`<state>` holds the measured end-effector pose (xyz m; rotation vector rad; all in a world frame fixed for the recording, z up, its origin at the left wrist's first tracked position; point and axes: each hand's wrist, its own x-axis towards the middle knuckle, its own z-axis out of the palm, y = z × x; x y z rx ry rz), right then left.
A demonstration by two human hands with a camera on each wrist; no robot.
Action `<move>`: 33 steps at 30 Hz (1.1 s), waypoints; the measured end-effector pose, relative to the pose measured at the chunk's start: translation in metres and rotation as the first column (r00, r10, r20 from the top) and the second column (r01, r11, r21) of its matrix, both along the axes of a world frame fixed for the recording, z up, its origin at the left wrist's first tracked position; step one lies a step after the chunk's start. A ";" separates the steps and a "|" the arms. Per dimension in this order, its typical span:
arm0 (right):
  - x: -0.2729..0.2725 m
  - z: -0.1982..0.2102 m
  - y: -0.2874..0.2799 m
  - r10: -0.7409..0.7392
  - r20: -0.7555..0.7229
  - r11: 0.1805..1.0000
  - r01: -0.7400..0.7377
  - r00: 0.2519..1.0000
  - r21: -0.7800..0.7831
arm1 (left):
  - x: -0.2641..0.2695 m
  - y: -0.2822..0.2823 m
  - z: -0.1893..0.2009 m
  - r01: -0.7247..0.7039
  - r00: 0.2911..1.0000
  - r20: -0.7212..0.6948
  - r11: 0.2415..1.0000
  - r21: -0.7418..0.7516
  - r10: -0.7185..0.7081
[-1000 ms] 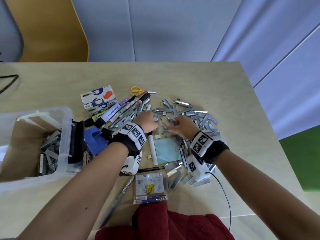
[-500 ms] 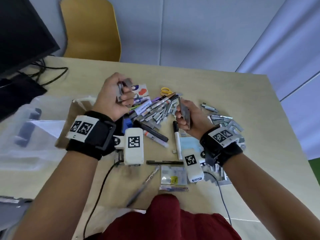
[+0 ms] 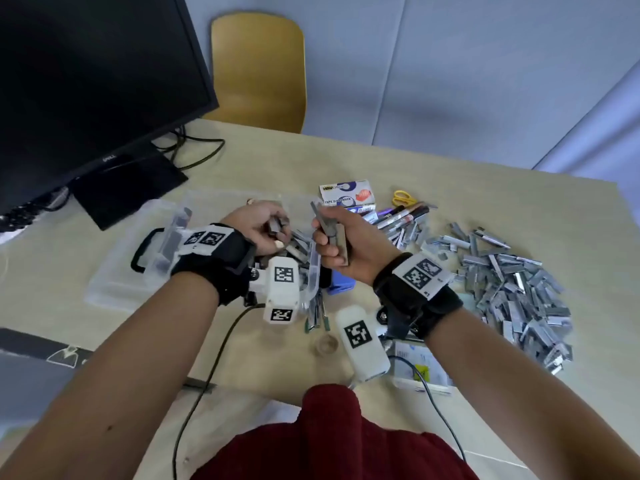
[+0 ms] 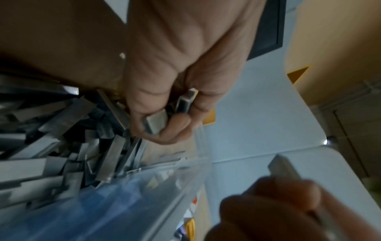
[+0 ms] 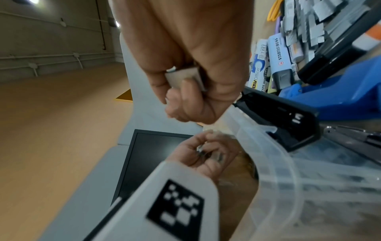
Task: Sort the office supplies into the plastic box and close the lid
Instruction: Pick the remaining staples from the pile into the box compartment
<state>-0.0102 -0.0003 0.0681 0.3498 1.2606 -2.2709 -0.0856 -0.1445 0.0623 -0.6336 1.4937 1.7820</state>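
Note:
The clear plastic box [image 3: 313, 268] stands left of centre with loose staple strips [image 4: 62, 146] in it. My left hand [image 3: 277, 233] hovers over the box, fingers curled round a few staple strips [image 4: 154, 122]. My right hand [image 3: 329, 237] is just right of the box's rim [image 5: 268, 146] and grips a bundle of staple strips [image 5: 183, 76] that stick up out of the fist. A big pile of staple strips [image 3: 512, 289] lies on the table to the right. Markers [image 3: 398, 216], yellow scissors [image 3: 403, 197] and a tape dispenser carton [image 3: 346, 195] lie behind the hands.
A black monitor [image 3: 86, 81] with cables stands at the back left, a yellow chair [image 3: 258, 71] behind the table. A blue stapler [image 3: 341, 284] sits against the box's right side. A tape roll [image 3: 325, 344] and a small packet [image 3: 419, 368] lie near the front edge.
Both hands lifted staple strips off the pile and carried them left to the box. The left hand is now over the box, and the head view has swung left.

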 end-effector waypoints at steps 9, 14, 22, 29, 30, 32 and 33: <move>-0.001 -0.003 -0.009 -0.141 0.011 0.985 0.139 0.990 0.104 | -0.006 0.013 0.008 0.328 0.944 0.111 0.927 -0.183 -0.312; -0.006 0.001 -0.032 -0.135 -0.027 0.964 0.137 0.991 0.229 | -0.018 -0.011 0.031 0.325 0.836 -0.199 0.753 -0.572 -0.512; -0.015 -0.010 -0.088 -0.080 0.157 0.946 0.026 0.984 0.323 | -0.046 -0.041 0.043 0.311 0.395 0.083 0.048 -0.949 -0.915; -0.014 -0.016 -0.104 -0.115 0.249 0.911 0.002 0.962 0.413 | -0.042 -0.036 0.033 0.343 0.256 0.148 -0.053 -0.938 -0.955; -0.013 -0.017 -0.103 -0.120 0.243 0.910 0.009 0.963 0.415 | -0.042 -0.035 0.032 0.347 0.254 0.139 -0.044 -0.937 -0.957; -0.011 -0.014 -0.101 -0.119 0.241 0.914 0.011 0.963 0.406 | -0.042 -0.035 0.031 0.341 0.245 0.141 -0.051 -0.939 -0.959; -0.010 -0.014 -0.099 -0.112 0.231 0.909 0.006 0.966 0.416 | -0.043 -0.035 0.031 0.330 0.236 0.151 -0.067 -0.941 -0.960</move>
